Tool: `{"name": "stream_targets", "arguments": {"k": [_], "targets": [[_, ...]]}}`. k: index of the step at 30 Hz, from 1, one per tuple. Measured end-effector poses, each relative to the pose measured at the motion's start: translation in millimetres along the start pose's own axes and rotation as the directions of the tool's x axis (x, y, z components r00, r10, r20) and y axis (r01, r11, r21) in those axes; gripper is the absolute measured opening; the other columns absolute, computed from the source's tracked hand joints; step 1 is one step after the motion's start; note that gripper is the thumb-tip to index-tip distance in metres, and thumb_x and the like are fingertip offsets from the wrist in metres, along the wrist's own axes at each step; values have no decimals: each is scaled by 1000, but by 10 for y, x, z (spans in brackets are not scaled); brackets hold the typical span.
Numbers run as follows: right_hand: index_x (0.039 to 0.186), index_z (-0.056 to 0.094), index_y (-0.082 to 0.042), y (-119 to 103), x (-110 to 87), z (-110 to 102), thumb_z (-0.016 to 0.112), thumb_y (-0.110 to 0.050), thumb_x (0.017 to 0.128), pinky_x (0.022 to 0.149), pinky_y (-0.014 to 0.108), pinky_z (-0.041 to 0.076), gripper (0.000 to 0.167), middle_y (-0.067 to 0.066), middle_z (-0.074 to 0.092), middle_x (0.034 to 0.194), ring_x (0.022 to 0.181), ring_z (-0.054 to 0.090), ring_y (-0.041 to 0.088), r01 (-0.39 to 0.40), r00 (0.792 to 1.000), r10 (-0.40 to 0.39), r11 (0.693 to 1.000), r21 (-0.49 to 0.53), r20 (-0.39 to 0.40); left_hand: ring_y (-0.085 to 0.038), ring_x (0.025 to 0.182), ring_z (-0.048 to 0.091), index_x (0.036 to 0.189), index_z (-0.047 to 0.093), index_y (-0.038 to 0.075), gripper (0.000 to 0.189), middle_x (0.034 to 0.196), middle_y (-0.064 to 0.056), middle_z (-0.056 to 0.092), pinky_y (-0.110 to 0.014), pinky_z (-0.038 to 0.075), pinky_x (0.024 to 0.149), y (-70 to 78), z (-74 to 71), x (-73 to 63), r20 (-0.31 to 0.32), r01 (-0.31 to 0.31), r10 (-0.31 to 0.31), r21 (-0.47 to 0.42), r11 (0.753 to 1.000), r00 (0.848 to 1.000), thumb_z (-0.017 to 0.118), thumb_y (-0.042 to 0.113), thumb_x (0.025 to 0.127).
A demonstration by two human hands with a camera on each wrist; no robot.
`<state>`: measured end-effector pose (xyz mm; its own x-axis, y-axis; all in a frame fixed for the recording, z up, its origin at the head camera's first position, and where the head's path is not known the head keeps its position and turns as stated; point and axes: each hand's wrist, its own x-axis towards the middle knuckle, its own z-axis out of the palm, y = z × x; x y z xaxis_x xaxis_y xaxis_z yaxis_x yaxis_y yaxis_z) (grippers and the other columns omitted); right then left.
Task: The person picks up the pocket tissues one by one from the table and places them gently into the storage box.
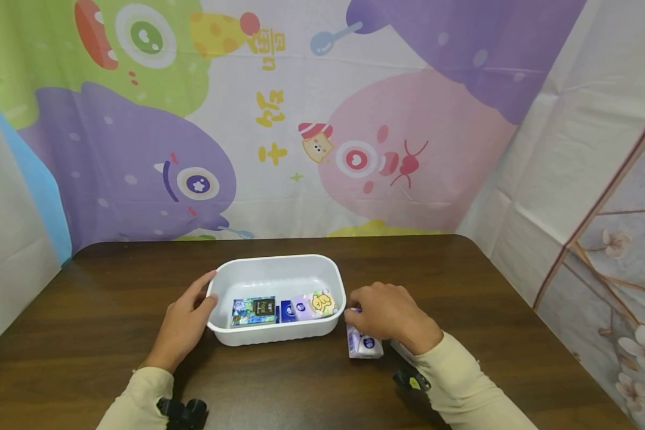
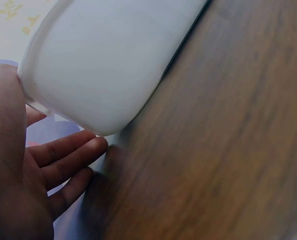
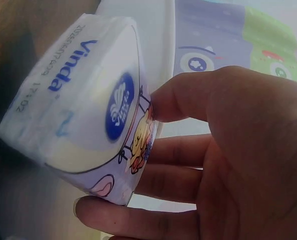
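A white plastic tub [image 1: 276, 338] stands on the table. At its left end my left hand [image 1: 183, 325] holds the rim between thumb and index finger; in the left wrist view the other fingers [image 2: 73, 162] lie close to the tub's lower corner. Just right of the tub, my right hand [image 1: 389, 313] grips a small purple-and-white Vinda tissue pack [image 1: 364, 346] between thumb and fingers. The right wrist view shows the tissue pack's [image 3: 83, 95] printed end tilted. Inside the tub lie a blue-green tissue pack [image 1: 244, 312] and a purple one [image 1: 314, 305] with a yellow cartoon figure.
Another pale pack [image 1: 402, 351] lies partly hidden under my right wrist. Dark blue packaging [image 1: 287, 312] shows between the packs in the tub. A cartoon-printed curtain [image 1: 295, 203] hangs behind the brown wooden table [image 1: 279, 394], with pale cloth [image 1: 559, 161] at the right.
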<state>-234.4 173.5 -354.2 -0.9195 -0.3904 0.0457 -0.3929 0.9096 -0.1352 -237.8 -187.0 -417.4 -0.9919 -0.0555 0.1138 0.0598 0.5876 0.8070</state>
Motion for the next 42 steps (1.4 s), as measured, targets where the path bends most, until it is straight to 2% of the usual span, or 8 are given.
{"name": "stream_targets", "arguments": {"k": [14, 21, 28, 35, 42], "targets": [[86, 69, -21, -12, -1, -101, 62, -39, 88, 57, 36, 43, 19, -11, 56, 69, 62, 52, 10, -46, 999, 46, 999, 7, 5, -38, 121, 55, 157, 36, 24, 54, 133, -25, 58, -57, 42, 97, 21, -14, -7, -9, -4, 4, -8, 1000, 1000, 47, 35, 105], [86, 69, -22, 1, 5, -156, 61, -40, 90, 57, 36, 43, 20, -12, 57, 69, 62, 53, 10, -58, 997, 59, 998, 40, -42, -39, 122, 54, 157, 36, 24, 54, 134, -25, 58, -58, 41, 99, 25, -24, 0, -9, 2, -2, -9, 1000, 1000, 46, 35, 105], [79, 65, -22, 10, 32, -177, 61, -42, 91, 57, 34, 43, 24, -10, 56, 66, 61, 53, 11, -76, 990, 85, 993, 86, -111, -39, 123, 54, 157, 36, 24, 54, 135, -25, 58, -58, 40, 100, 17, -25, 4, -5, 0, 0, -3, 1000, 1000, 47, 36, 105], [80, 66, -20, -43, 76, -204, 61, -42, 92, 54, 32, 43, 25, -9, 56, 64, 60, 52, 12, -76, 986, 95, 988, 136, -140, -39, 124, 53, 157, 36, 24, 54, 136, -25, 57, -60, 39, 101, -4, -8, -3, 1, 2, -2, -9, 1000, 1000, 47, 35, 105], [76, 63, -22, -163, 188, -243, 58, -42, 92, 54, 34, 41, 26, -8, 55, 63, 60, 52, 14, -57, 980, 80, 990, 129, -182, -36, 118, 56, 156, 37, 24, 53, 131, -23, 60, -54, 43, 94, -4, -7, -13, -14, -4, 4, -2, 1000, 1000, 48, 34, 105]]}}
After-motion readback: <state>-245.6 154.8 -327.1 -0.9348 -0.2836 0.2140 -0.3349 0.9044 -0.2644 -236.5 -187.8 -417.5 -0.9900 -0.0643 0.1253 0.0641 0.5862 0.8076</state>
